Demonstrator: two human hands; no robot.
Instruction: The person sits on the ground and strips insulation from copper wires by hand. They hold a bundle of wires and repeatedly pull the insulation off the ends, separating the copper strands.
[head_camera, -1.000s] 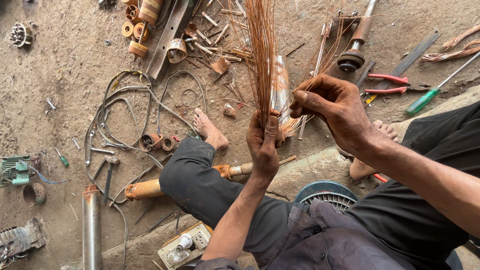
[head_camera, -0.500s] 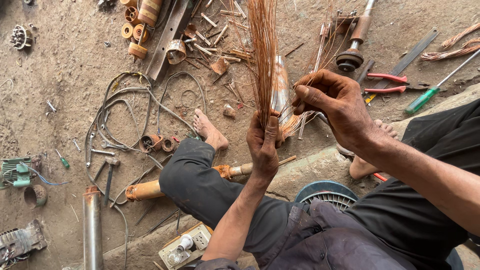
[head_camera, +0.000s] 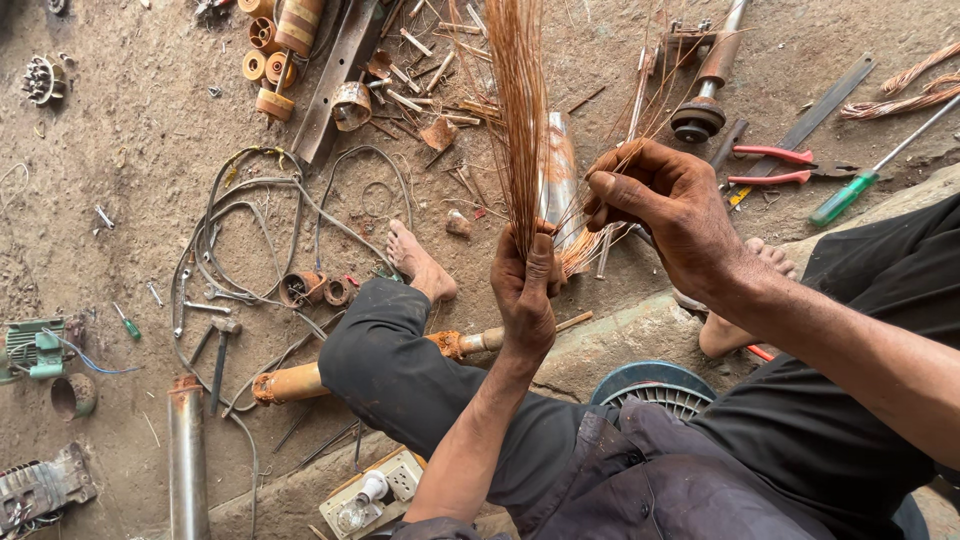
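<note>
While the left hand (head_camera: 525, 290) is closed tight around the lower end of a bundle of copper wire (head_camera: 520, 110), the strands stand upright and fan out above the fist, so single ones can be reached from the side. The right hand (head_camera: 665, 205) sits just beside the bundle, thumb and fingertips pinched on a few thin strands drawn off to the right, its grip nearly closed on them. The person sits on a stone ledge (head_camera: 620, 335), bare feet on the dirt floor (head_camera: 120, 180), with the work held between the knees. Red-handled pliers (head_camera: 775, 165) and a green-handled screwdriver (head_camera: 850, 195) lie near the right hand, and a hammer (head_camera: 218, 350) lies well apart on the left.
</note>
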